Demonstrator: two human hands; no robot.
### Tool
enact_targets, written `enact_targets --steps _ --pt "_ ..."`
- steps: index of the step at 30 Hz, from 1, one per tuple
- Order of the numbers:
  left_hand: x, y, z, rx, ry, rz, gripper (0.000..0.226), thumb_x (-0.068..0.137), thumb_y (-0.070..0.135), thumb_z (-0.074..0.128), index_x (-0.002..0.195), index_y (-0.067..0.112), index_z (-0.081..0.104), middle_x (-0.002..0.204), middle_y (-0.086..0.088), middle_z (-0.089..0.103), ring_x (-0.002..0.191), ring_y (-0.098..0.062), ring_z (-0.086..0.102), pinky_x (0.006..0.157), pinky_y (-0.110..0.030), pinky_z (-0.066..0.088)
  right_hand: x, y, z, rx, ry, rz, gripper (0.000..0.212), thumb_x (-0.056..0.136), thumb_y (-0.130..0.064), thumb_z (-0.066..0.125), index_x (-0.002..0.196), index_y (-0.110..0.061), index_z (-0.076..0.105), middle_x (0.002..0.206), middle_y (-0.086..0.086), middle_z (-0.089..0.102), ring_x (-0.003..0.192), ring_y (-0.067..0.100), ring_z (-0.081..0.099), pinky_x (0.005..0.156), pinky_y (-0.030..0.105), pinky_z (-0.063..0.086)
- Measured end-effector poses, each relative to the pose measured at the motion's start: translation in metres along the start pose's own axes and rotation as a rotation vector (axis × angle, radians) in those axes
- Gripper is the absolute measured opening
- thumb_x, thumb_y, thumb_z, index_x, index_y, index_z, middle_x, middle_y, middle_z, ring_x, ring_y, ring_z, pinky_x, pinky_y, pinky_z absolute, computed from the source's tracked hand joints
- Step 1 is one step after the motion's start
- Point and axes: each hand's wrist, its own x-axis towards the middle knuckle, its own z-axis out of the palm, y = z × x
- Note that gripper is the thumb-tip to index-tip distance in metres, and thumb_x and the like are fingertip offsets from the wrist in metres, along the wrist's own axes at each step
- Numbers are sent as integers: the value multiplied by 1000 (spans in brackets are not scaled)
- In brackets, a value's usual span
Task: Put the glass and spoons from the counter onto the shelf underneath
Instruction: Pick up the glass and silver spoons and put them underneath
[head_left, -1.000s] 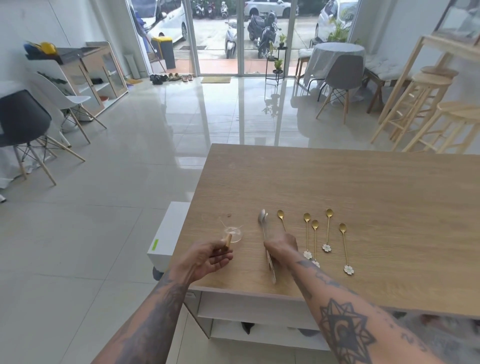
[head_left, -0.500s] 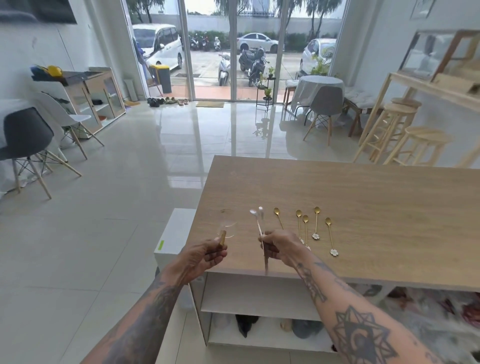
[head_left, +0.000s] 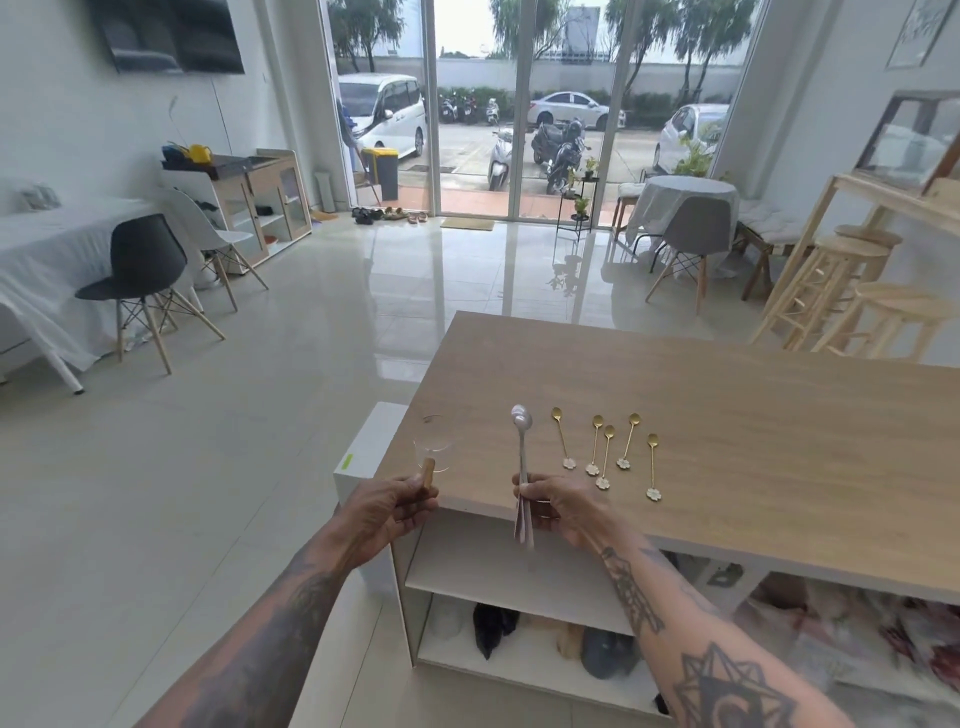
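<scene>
My left hand (head_left: 390, 512) grips the wooden handle of a small clear glass (head_left: 432, 448), lifted off the near left corner of the wooden counter (head_left: 727, 426). My right hand (head_left: 553, 506) is closed on long silver spoons (head_left: 521, 457), held upright above the counter's front edge. Several small gold spoons (head_left: 605, 452) with white flower ends lie in a row on the counter, just right of my right hand. Under the counter, a white shelf (head_left: 519, 577) sits bare below my hands.
A lower shelf (head_left: 545, 670) holds dark and grey items. A white box (head_left: 366, 447) stands against the counter's left end. Wooden stools (head_left: 852, 306) stand at the far right, chairs and a covered table at the left across the tiled floor.
Both hands have lifted their loads off the counter and drawn back toward its front edge. The silver spoons now stand upright. My view has pulled back, showing more of the shelves.
</scene>
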Motion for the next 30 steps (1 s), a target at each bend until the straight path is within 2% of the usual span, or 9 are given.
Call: enact_targets --steps 6,9,14,17,20,22,26,28,30 --pt "-37 -69 13 -40 66 -22 18 101 4 54 110 -7 65 91 -16 70 77 -23 66 73 -29 59 -23 54 -21 -147 -41 64 19 89 4 61 90 -10 74 75 4 65 67 16 60 61 28 51" --pt "-56 -100 7 -38 105 -58 21 100 3 54 113 -10 65 92 -18 68 78 -24 65 82 -33 54 -35 84 -27 -207 -49 115 20 89 5 60 98 -4 75 78 6 66 66 17 60 61 27 51" --pt "-67 -141 -10 -46 186 -108 24 101 3 51 120 -8 61 91 -16 68 76 -22 64 75 -28 55 -38 124 -25 -246 -66 178 24 89 7 60 109 2 73 90 15 65 73 23 60 64 30 53" --pt "-61 -162 -19 -34 232 -144 22 101 4 52 117 -7 62 92 -16 67 77 -22 64 76 -28 54 -27 145 -23 -252 -60 230 23 90 6 60 108 1 73 86 12 66 68 19 60 65 29 53" --pt "-38 -176 -25 -20 271 -167 16 101 4 53 107 -5 64 91 -16 66 76 -22 63 76 -29 52 -1 161 -22 -235 -36 272 19 91 5 59 100 -2 74 81 10 63 67 18 58 66 29 51" --pt "-14 -183 -25 -11 280 -185 14 101 3 52 101 -2 65 89 -15 66 75 -21 63 76 -28 53 24 174 -21 -223 -29 279 19 92 5 58 104 0 72 79 9 62 66 18 57 66 29 51" --pt "54 -197 -26 30 288 -209 17 100 3 53 112 -5 63 88 -13 68 74 -19 65 74 -26 54 89 197 -12 -142 52 273 19 89 5 62 106 3 71 87 12 67 73 21 63 66 30 56" --pt "91 -203 -29 44 302 -216 22 100 3 53 115 -7 64 88 -13 70 75 -20 66 77 -28 55 125 206 -6 -109 87 270 14 88 3 65 101 1 72 90 12 68 77 23 65 67 31 57" --pt "127 -207 -36 73 299 -227 26 100 4 52 118 -9 65 87 -13 70 75 -20 66 76 -28 55 161 214 -1 -77 91 264 8 89 2 64 91 -3 71 83 9 67 70 21 64 65 29 57"
